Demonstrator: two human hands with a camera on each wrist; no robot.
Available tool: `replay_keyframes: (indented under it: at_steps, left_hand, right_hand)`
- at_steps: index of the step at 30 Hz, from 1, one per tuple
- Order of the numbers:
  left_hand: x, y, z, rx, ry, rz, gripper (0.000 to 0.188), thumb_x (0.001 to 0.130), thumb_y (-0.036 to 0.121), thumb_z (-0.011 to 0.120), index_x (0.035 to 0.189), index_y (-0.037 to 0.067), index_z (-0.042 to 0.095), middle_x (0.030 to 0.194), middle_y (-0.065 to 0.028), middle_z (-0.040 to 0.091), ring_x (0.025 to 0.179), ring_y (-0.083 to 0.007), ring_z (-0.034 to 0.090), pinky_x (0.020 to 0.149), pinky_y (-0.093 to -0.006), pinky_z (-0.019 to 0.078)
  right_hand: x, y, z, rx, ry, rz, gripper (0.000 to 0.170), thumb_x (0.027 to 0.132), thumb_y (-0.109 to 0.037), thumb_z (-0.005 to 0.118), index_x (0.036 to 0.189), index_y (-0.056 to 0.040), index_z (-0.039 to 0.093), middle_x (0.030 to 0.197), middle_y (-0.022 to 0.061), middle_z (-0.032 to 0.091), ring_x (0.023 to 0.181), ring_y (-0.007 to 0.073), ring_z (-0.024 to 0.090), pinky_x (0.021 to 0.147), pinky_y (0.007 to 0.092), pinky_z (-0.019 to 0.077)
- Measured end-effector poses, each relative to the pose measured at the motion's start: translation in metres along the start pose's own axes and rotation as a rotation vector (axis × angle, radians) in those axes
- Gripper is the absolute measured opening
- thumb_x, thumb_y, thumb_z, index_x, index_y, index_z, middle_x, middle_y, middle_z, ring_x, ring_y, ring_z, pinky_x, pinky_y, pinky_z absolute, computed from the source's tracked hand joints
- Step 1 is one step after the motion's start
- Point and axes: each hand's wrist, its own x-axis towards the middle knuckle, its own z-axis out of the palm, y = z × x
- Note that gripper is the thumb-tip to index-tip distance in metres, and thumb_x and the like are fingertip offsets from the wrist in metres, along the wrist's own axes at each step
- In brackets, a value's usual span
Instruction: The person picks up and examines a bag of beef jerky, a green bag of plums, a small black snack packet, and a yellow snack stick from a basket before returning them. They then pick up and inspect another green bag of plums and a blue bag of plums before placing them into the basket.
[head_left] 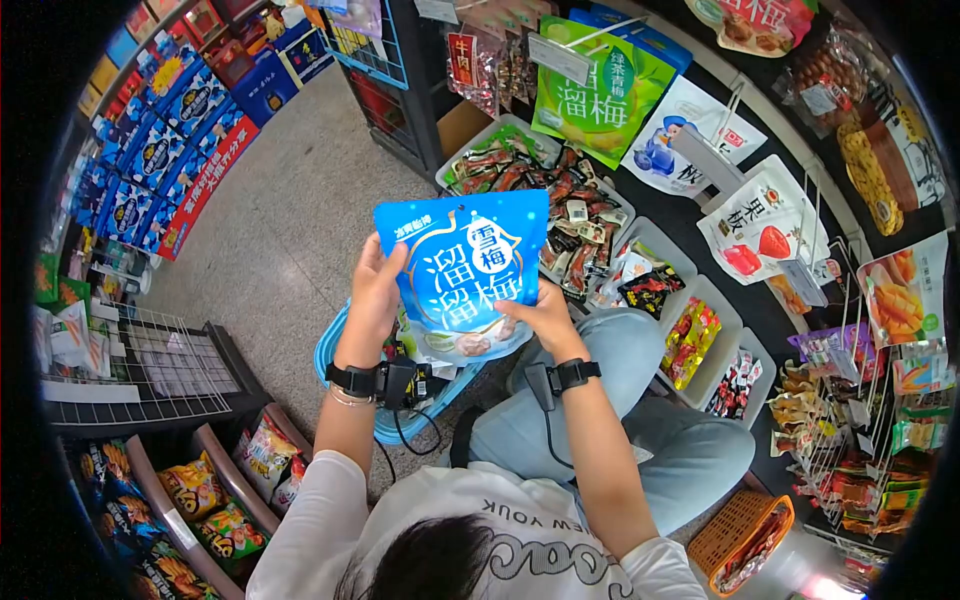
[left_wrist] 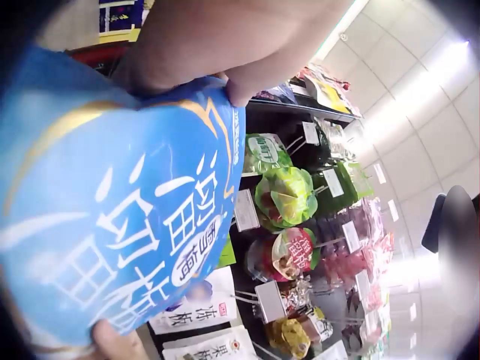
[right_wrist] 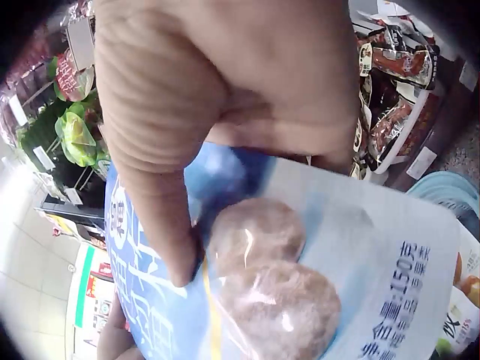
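A blue snack pouch with white lettering is held up in front of the body, its printed face toward the head camera. The left hand grips its left edge, thumb on the front. At the lower right side, the right hand pinches the pouch, thumb on the front and the other fingers behind it. In the left wrist view the pouch fills the left side, under the left hand. The right wrist view shows the right hand with its thumb pressed on the pouch.
Below the pouch a blue basket with packages stands on the floor. Trays of small packs and hanging pouches line the right. An orange basket is at lower right; snack shelves are at lower left.
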Motion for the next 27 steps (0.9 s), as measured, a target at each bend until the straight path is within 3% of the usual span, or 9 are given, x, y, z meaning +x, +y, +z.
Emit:
replay_keyframes:
  at_steps: [4,5,8,14,17,23,27]
  left_hand:
    - [-0.009,-0.026,-0.016,0.231,-0.094,-0.154,0.053,0.080,0.011,0.071,0.125,0.001,0.045,0.119,-0.0121,0.057,0.106,-0.0186,0.057,0.093,-0.0324,0.0440]
    - [-0.010,-0.039,-0.019,0.305,-0.112,-0.099,0.053,0.077,0.011,0.074,0.123,0.001,0.049,0.115,-0.0111,0.060,0.101,-0.0177,0.058,0.090,-0.0322,0.0450]
    - [-0.016,-0.054,-0.020,0.352,-0.078,-0.231,0.044,0.078,0.013,0.074,0.116,0.001,0.056,0.109,-0.0097,0.063,0.096,-0.0169,0.060,0.086,-0.0315,0.0464]
    - [-0.016,-0.057,-0.019,0.163,0.052,-0.209,0.025,0.088,0.021,0.065,0.105,0.003,0.063,0.099,-0.0054,0.067,0.086,-0.0105,0.061,0.078,-0.0271,0.0475]
    - [-0.014,-0.060,-0.025,0.226,0.052,-0.146,0.023,0.090,0.023,0.062,0.102,0.004,0.065,0.096,-0.0040,0.068,0.084,-0.0092,0.061,0.077,-0.0263,0.0475]
    - [-0.015,-0.054,-0.017,0.053,0.067,-0.175,0.022,0.091,0.023,0.060,0.102,0.004,0.063,0.099,-0.0049,0.067,0.086,-0.0107,0.061,0.079,-0.0263,0.0470]
    - [-0.008,-0.051,-0.016,0.090,0.063,-0.181,0.026,0.091,0.022,0.060,0.108,0.002,0.060,0.105,-0.0070,0.065,0.095,-0.0121,0.059,0.085,-0.0272,0.0450]
  right_hand:
    - [-0.002,-0.003,0.002,0.066,0.113,-0.032,0.026,0.076,-0.002,0.073,0.099,0.0005,0.061,0.093,0.0058,0.067,0.079,0.0116,0.063,0.069,0.0256,0.0501]
    - [-0.002,-0.004,0.002,0.108,0.128,-0.036,0.027,0.076,-0.003,0.073,0.100,0.0001,0.061,0.094,0.0056,0.067,0.081,0.0115,0.063,0.071,0.0256,0.0496]
    - [-0.004,-0.007,0.004,0.172,0.152,-0.059,0.030,0.074,-0.007,0.076,0.100,-0.0005,0.062,0.092,0.0050,0.067,0.077,0.0097,0.061,0.068,0.0240,0.0487]
    - [-0.010,-0.005,-0.006,0.128,0.036,0.073,0.037,0.071,-0.005,0.078,0.104,-0.0018,0.061,0.097,0.0055,0.066,0.083,0.0120,0.062,0.072,0.0260,0.0494]
    - [-0.011,-0.005,-0.004,0.127,0.005,0.091,0.042,0.070,-0.004,0.078,0.108,-0.0014,0.060,0.100,0.0059,0.066,0.087,0.0137,0.062,0.074,0.0271,0.0501]
    - [-0.015,-0.005,0.002,0.178,-0.148,0.056,0.051,0.071,-0.002,0.077,0.117,-0.0024,0.055,0.110,0.0078,0.062,0.100,0.0164,0.059,0.082,0.0295,0.0502]
    - [-0.015,-0.011,0.010,0.154,-0.084,0.032,0.048,0.073,-0.003,0.075,0.117,-0.0024,0.055,0.109,0.0078,0.062,0.097,0.0148,0.060,0.081,0.0289,0.0511]
